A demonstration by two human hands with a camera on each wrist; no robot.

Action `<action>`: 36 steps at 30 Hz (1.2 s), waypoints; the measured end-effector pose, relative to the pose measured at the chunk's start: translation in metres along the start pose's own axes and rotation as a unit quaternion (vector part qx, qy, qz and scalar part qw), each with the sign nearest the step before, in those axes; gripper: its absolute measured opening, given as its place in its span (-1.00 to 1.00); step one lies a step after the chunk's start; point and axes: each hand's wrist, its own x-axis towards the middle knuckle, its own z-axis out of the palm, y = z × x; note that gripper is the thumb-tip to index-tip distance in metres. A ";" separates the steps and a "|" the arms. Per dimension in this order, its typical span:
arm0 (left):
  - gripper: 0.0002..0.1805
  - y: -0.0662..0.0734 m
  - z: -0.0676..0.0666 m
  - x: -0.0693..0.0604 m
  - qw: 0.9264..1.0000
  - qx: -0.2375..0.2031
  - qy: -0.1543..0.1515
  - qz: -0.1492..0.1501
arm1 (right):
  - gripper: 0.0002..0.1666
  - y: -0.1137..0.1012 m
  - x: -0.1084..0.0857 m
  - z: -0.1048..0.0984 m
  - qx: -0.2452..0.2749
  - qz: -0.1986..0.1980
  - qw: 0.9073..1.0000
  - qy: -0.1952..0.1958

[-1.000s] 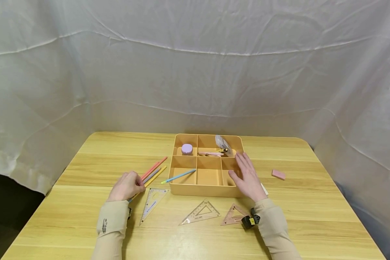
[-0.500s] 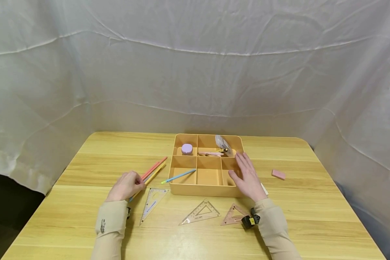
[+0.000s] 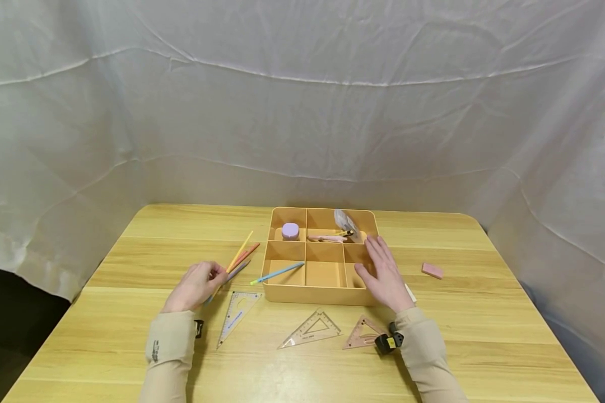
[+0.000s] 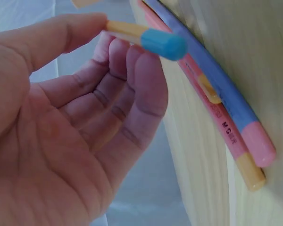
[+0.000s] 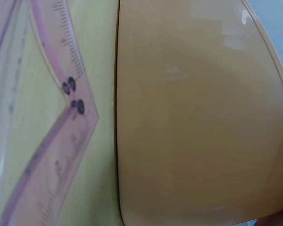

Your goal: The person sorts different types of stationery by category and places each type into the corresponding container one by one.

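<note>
In the head view my left hand (image 3: 194,285) pinches a yellow pen (image 3: 241,250) between thumb and fingertips, its far end raised. The left wrist view shows the pen's blue end (image 4: 165,44) sticking out past the fingers. Beneath it on the table lie a purple pen (image 4: 217,80) with a pink end and a red pen (image 4: 226,127). My right hand (image 3: 385,280) rests with fingers extended on the right side of an orange divided box (image 3: 312,295). In the right wrist view the box's wall (image 5: 198,117) fills most of the frame.
A blue pen (image 3: 279,272) leans over the box's front-left compartment. A lilac lidded item (image 3: 290,230) sits behind it. Two clear set squares, one at the left (image 3: 234,317), and a pink one (image 3: 358,337) lie in front. A pink block (image 3: 432,271) lies at the right.
My left hand has picked out the yellow pen and tilted its far end up and leftward, away from the red and purple pens. My right hand has stayed on the box.
</note>
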 end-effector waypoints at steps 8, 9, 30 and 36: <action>-0.66 0.000 -0.001 0.001 1.000 -0.003 0.009 0.007 | -0.17 0.000 0.000 0.000 0.000 -0.001 1.000 0.000; -0.66 0.001 -0.001 0.001 1.000 -0.004 0.011 0.011 | -0.17 0.000 0.000 0.000 0.000 0.000 1.000 0.000; -0.64 0.012 -0.001 0.002 0.993 -0.063 0.082 0.057 | -0.18 0.000 0.001 0.000 0.004 -0.004 1.000 0.005; -0.71 0.013 0.001 0.005 0.979 -0.081 0.166 0.086 | -0.18 0.000 0.001 0.001 0.004 -0.007 1.000 0.008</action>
